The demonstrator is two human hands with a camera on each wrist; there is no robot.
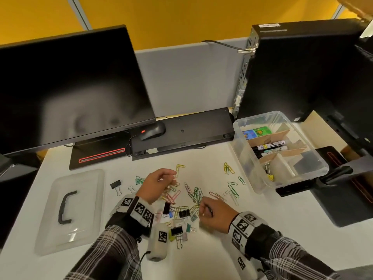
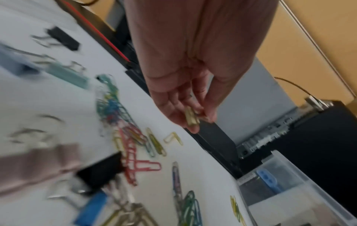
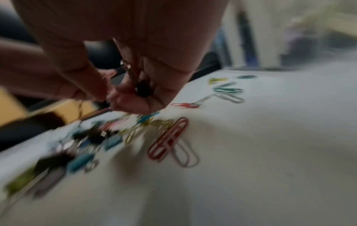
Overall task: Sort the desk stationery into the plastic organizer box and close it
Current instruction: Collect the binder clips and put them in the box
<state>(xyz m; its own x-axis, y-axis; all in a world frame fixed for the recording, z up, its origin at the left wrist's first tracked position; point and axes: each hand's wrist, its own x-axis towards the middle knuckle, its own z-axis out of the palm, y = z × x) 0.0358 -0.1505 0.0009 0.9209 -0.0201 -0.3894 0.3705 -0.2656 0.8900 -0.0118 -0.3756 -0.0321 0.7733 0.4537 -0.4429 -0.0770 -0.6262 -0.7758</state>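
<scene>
1. My left hand [image 2: 179, 85] pinches a yellow paper clip [image 2: 191, 117] above the tabletop [image 1: 272, 219].
2. My right hand [image 1: 214, 214] curls round a black binder clip [image 3: 142, 90], low over the scattered clips [image 1: 194, 194].
3. The organizer box [image 1: 314, 168] sits open at far right; its lid [image 1: 80, 188] lies left.

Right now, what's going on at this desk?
A person is sorting clips. The left hand pinches yellow paper clips; the right hand grips a black binder clip over the loose pile. The organizer box stands open at the right, already holding markers. Its lid lies flat at the left.
</scene>
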